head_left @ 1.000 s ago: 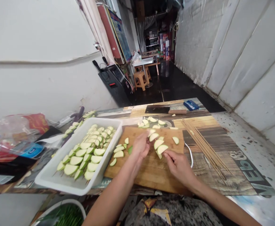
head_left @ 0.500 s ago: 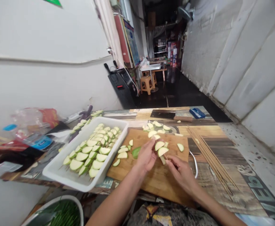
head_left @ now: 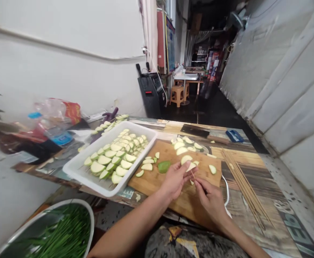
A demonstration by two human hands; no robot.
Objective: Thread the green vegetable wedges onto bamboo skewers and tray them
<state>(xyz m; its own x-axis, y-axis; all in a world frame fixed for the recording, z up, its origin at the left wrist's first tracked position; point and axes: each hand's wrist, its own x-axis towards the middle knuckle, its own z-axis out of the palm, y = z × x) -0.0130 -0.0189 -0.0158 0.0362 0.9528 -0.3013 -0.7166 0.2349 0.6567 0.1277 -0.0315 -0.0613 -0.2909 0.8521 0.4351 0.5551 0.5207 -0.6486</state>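
My left hand [head_left: 177, 180] is closed on a pale half-round vegetable slice [head_left: 191, 166] with green skin, its thumb lying across the slice. A thin wooden skewer [head_left: 193, 175] runs from that slice down to my right hand [head_left: 209, 196], whose fingers pinch it. More slices line up beyond the left fingertips; whether they are all on the skewer I cannot tell. Both hands are over the wooden cutting board [head_left: 183, 204]. On it, left of my hands, lie a green end piece [head_left: 163, 166] and small offcuts [head_left: 147, 167]. A single slice [head_left: 212, 169] rests to the right.
A white tub [head_left: 97, 189] of skewered slices stands left of the board. Bare skewers [head_left: 244, 186] lie to the right. A cleaver [head_left: 196, 130] and blue box [head_left: 234, 135] are at the back. Below left is a metal bowl [head_left: 91, 218] of green stalks.
The view has swung left and down, showing more of the bowl. My left hand has moved along the skewer toward my right hand and now covers the nearest slice.
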